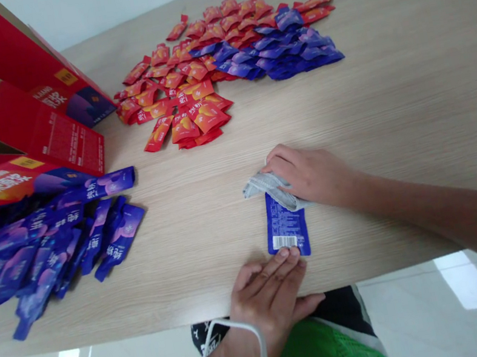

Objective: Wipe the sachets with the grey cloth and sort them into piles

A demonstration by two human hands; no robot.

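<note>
A blue sachet (287, 225) lies flat on the table near its front edge, its barcode side up. The fingertips of my left hand (271, 296) press on the sachet's near end, with the fingers stretched out. My right hand (307, 175) grips a folded grey cloth (269, 184), which covers the sachet's far end. A pale loop band (261, 353) hangs round my left wrist.
Open red cardboard boxes (75, 139) stand at the left. In front of them lies a heap of blue sachets (39, 250). Orange-red sachets (175, 79) are piled at the back, next to a stack of blue sachets (281, 51). The table's front edge (402, 269) runs close to me.
</note>
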